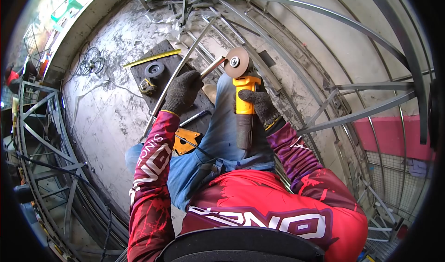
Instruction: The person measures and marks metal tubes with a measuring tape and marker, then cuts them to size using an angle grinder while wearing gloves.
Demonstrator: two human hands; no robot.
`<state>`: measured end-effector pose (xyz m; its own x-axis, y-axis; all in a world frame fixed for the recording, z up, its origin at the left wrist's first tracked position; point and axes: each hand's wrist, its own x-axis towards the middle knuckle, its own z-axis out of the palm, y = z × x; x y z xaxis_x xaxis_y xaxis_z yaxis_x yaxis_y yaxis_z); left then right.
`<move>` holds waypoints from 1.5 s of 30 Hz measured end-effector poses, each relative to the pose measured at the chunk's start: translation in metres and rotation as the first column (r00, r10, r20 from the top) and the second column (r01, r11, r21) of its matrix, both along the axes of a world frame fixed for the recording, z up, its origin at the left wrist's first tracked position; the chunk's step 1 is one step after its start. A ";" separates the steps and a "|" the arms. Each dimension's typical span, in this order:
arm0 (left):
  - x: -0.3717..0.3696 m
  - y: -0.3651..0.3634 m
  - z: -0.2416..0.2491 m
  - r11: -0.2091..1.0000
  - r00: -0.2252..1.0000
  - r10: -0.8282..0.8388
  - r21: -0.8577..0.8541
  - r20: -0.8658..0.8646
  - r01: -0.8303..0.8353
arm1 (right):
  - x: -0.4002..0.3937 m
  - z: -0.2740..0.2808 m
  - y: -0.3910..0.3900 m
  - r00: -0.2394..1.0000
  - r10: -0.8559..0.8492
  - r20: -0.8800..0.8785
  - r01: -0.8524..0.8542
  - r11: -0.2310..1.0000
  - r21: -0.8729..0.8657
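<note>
My left hand [183, 91], in a dark knitted glove, is closed round a short metal bar [213, 67] that points up and to the right. The bar's far end is at the edge of the brown disc [237, 62] of a yellow angle grinder [244, 95]; whether they touch I cannot tell. My gloved right hand [262, 105] is wrapped round the grinder's yellow body from the right. The grinder's dark rear end lies over my thigh. A long thin metal strip runs diagonally beside my left hand.
On a dark board [160, 53] lie a yellow ruler [153, 58], a round black disc [154, 69] and a tape measure [147, 87]. An orange magnetic square [186, 140] is by my left knee. Metal frames [51, 137] stand left; curved tubes [324, 12] arch right. A cable coil [92, 63] lies on the floor.
</note>
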<state>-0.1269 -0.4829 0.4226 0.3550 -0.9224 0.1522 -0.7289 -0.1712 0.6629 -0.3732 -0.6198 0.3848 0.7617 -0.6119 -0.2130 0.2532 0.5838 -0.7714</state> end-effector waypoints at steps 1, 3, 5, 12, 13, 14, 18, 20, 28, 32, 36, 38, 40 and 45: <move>0.000 0.001 0.001 1.000 1.000 0.001 -0.001 0.001 -0.001 | 0.001 0.000 0.000 1.000 0.001 0.001 -0.001 1.000 -0.001; 0.001 0.003 0.003 0.999 1.000 0.019 0.047 -0.017 -0.019 | 0.002 -0.001 -0.002 1.000 0.024 -0.005 -0.023 0.999 0.022; 0.001 0.007 0.003 1.000 0.997 0.021 0.010 -0.068 -0.020 | 0.001 -0.001 -0.002 1.000 0.020 -0.006 -0.020 1.000 0.017; 0.009 0.011 -0.013 1.000 0.973 -0.010 -0.002 -0.231 0.010 | 0.002 0.000 0.000 0.999 0.043 -0.023 -0.042 0.998 0.054; 0.009 0.011 -0.014 1.000 0.973 -0.010 -0.003 -0.231 0.010 | 0.003 0.000 0.001 0.999 0.038 -0.019 -0.036 0.997 0.063; 0.008 0.011 -0.016 1.000 0.952 -0.006 -0.002 -0.305 0.005 | 0.003 0.001 0.001 0.999 0.025 -0.039 -0.023 0.999 0.045; 0.009 0.011 -0.017 1.000 0.940 0.010 0.031 -0.342 0.000 | 0.005 0.000 0.003 0.998 -0.001 -0.056 0.000 1.000 -0.021; 0.006 0.011 -0.016 1.000 0.956 0.003 0.009 -0.295 0.000 | 0.004 0.001 0.003 0.998 0.004 -0.059 -0.005 1.000 -0.016; 0.007 0.010 -0.015 0.999 0.989 -0.022 -0.046 -0.144 0.015 | 0.005 0.003 0.002 0.997 0.014 -0.074 -0.016 0.999 -0.031; 0.009 0.010 -0.017 0.998 0.997 -0.020 -0.065 -0.074 0.015 | 0.007 -0.002 0.001 0.998 0.000 -0.060 -0.002 1.000 -0.028; 0.009 0.010 -0.020 0.996 0.997 -0.011 -0.094 -0.079 0.003 | 0.009 -0.002 0.001 0.999 -0.017 -0.050 0.015 1.000 -0.026; 0.007 0.011 -0.020 0.996 0.993 0.015 -0.080 -0.118 -0.025 | 0.008 -0.005 0.001 0.999 0.001 -0.045 0.000 1.000 0.016; 0.006 0.011 -0.019 0.996 0.987 0.042 -0.066 -0.155 -0.053 | 0.008 -0.006 0.001 0.999 0.018 -0.039 -0.016 0.998 0.057; 0.005 0.013 -0.019 0.996 0.985 0.035 -0.070 -0.170 -0.048 | 0.004 0.003 0.000 0.995 0.052 -0.085 -0.050 0.998 0.036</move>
<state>-0.1219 -0.4704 0.4039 0.4192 -0.8947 0.1541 -0.5987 -0.1448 0.7877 -0.3693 -0.6194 0.3882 0.7697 -0.5640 -0.2989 0.1559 0.6202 -0.7688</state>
